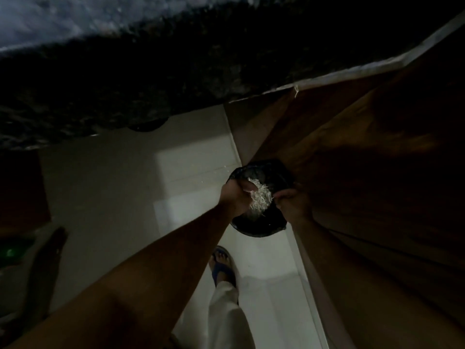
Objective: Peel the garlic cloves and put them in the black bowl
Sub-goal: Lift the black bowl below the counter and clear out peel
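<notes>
Very dim, grainy wide-angle view. Pale light patches fall on the floor (141, 197); deep shadow swallows the right side, and the edges are blurred and bent.

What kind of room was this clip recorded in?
Probably a dim home kitchen: a dark speckled stone countertop, a wooden cabinet door and a pale tiled floor.
</notes>
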